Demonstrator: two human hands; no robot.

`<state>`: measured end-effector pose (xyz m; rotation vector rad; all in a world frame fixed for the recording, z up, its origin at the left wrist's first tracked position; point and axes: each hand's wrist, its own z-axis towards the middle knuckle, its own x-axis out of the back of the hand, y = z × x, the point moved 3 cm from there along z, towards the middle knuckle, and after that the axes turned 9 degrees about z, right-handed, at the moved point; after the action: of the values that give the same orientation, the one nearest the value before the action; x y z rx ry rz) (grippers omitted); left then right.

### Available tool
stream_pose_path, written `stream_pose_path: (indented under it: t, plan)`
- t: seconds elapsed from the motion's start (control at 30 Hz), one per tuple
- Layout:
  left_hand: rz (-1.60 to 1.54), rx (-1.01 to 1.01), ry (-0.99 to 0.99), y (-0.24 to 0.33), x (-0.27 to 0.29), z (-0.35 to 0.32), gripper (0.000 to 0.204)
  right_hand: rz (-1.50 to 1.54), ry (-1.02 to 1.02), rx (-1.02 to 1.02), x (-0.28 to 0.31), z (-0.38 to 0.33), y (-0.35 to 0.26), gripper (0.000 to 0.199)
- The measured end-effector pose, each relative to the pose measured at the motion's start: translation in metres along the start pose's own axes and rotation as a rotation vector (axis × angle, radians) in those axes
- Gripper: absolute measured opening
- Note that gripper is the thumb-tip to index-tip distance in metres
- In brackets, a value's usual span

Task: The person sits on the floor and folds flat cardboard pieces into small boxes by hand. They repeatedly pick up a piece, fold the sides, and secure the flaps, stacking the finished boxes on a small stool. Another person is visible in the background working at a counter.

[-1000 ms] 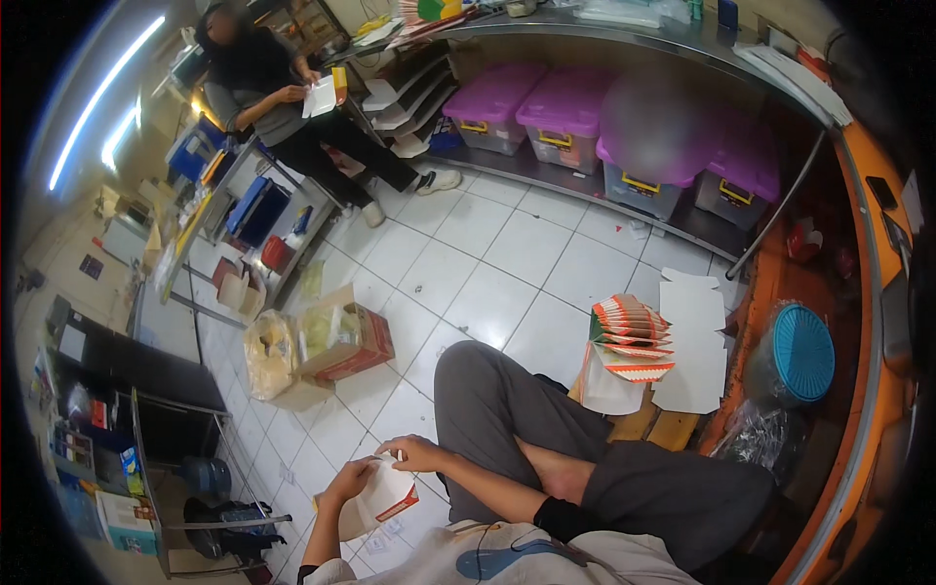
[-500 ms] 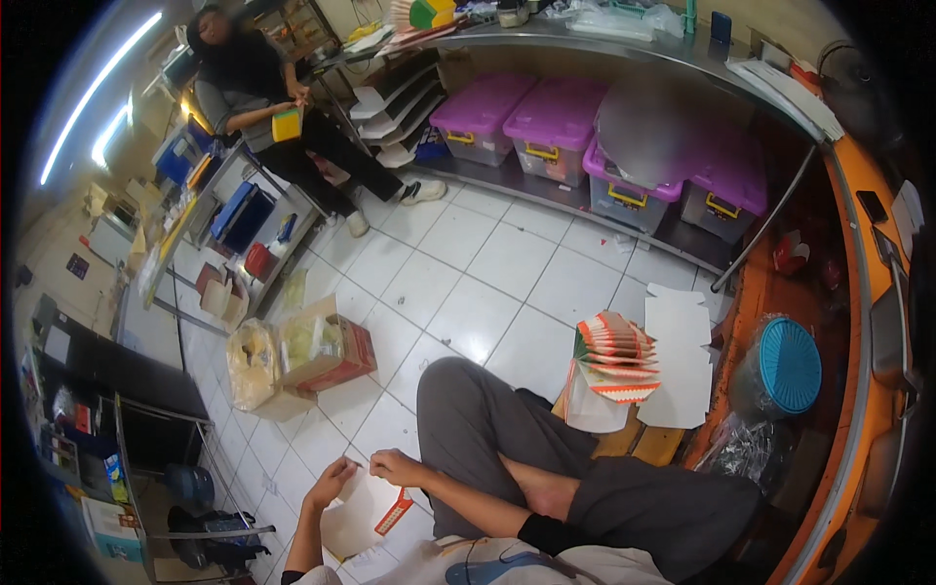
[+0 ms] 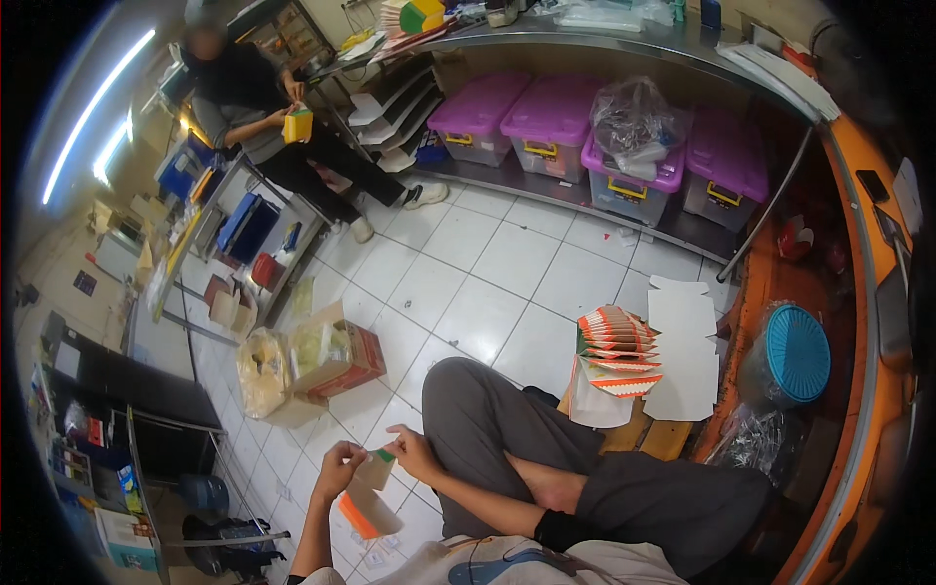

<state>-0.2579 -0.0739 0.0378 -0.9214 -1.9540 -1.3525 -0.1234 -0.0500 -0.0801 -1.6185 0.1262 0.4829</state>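
In front of my crossed legs a partly folded cardboard food carton [image 3: 372, 499] hangs between my hands, with its whitish inside, an orange edge and a green flap in view. My left hand [image 3: 338, 470] is closed in a pinch on the carton's upper left edge. At the green flap is my right hand [image 3: 414, 454], its thumb side gripping the flap and its index finger pointing left. To my right, a fanned stack of orange-and-white folded cartons [image 3: 619, 351] rests beside a flat white carton sheet [image 3: 682, 349] on a low wooden surface [image 3: 639, 439].
A brown cardboard box [image 3: 356, 361] and a plastic-lined box [image 3: 265, 375] stand on the tiled floor. Purple-lidded bins [image 3: 551, 107] line a shelf ahead. A blue-lidded tub [image 3: 792, 356] is at the right. Another person [image 3: 258, 117] holds a yellow carton [image 3: 298, 125] at the far left.
The carton in my hands has turned, so its green flap and orange edge now show. My right hand has moved slightly right and up. The other person's hands have shifted on the yellow carton.
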Motion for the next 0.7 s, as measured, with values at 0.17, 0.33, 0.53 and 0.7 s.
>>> stream_pose_path:
  t: [0.17,0.33,0.53,0.7]
  plan:
    - [0.059,-0.209,0.286,0.089,0.009,0.003,0.014,0.624,0.06,-0.361,0.027,0.007,-0.05,0.026]
    - [-0.257,-0.249,0.307,0.166,-0.001,-0.005,0.014,0.814,0.014,-0.157,0.069,-0.004,-0.138,0.018]
    - [-0.767,-0.552,0.383,0.233,-0.032,-0.032,0.014,0.399,0.067,0.382,0.097,-0.04,-0.224,0.016]
    - [-0.852,-0.581,0.389,0.249,-0.053,-0.036,0.017,0.087,0.173,0.481,0.12,-0.053,-0.242,0.006]
